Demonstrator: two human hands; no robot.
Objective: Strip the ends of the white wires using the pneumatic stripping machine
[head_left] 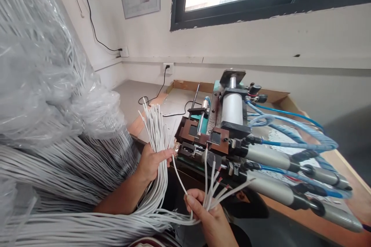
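My left hand [153, 161] is closed around a thick bundle of white cables [156, 129], whose cut ends fan upward. One cable [179, 175] runs from beside the left thumb down to my right hand [199, 202], pinched between its thumb and forefinger. Several more cables [213, 189] pass through the same hand and spread out to the right; some of their tips show reddish inner wires. Just beyond both hands stands a pneumatic machine [216, 138] with metal cylinders and dark clamp blocks. Neither hand visibly touches it.
Large bunches of grey cables [58, 169], partly wrapped in clear plastic [58, 84], fill the left side. Blue air hoses [295, 123] curve off the machine at right. White scraps [285, 137] lie in the wooden-edged tray behind it. A black cord [162, 84] hangs from a wall socket.
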